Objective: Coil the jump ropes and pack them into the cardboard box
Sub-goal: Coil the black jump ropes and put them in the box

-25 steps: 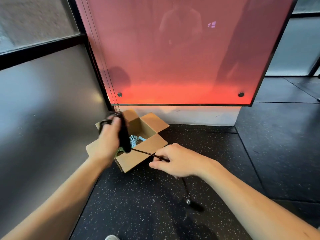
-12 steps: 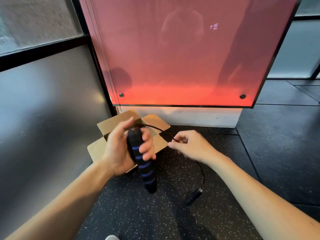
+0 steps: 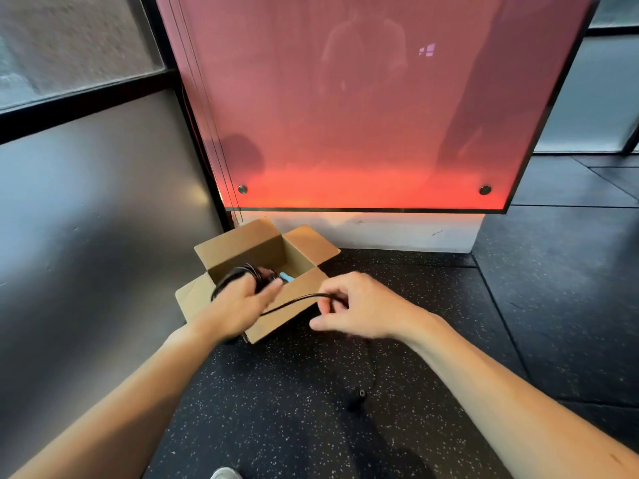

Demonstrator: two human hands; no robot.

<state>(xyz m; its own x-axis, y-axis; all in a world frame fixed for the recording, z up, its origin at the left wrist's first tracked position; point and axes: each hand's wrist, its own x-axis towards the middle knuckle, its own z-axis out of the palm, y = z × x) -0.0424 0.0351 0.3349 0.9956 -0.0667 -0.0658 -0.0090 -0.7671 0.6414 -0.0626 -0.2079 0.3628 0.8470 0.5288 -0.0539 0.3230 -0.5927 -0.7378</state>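
The left hand [image 3: 238, 305] grips a bundle of loops [image 3: 238, 273] of the thin black jump rope [image 3: 294, 303], holding them directly over the open brown cardboard box [image 3: 249, 248]. That looks deliberate: once the coil is finished, it only needs lowering. The loops pass round the back of this hand. Its fingers reach across them, but how tightly they curl is hidden on the far side.

The right hand [image 3: 363, 311], just to the right of the left and nearer the person, pinches the same cord between thumb and fingers. A short, gently curved stretch of cord runs between the two hands. This hand seems to act as the feeder, guiding slack up so each new loop lays evenly and does not tangle.

Below the right hand, the free end of the rope with its black handle [image 3: 358, 399] lies on the dark speckled rubber floor [image 3: 276, 392]. The winding is therefore probably not yet done.

Inside the box, just beyond the left fingertips, a light blue piece [image 3: 287, 278] shows. It is possibly part of a rope already packed, but it is too small to tell. The box flaps are splayed outward, leaving the opening free for the drop.
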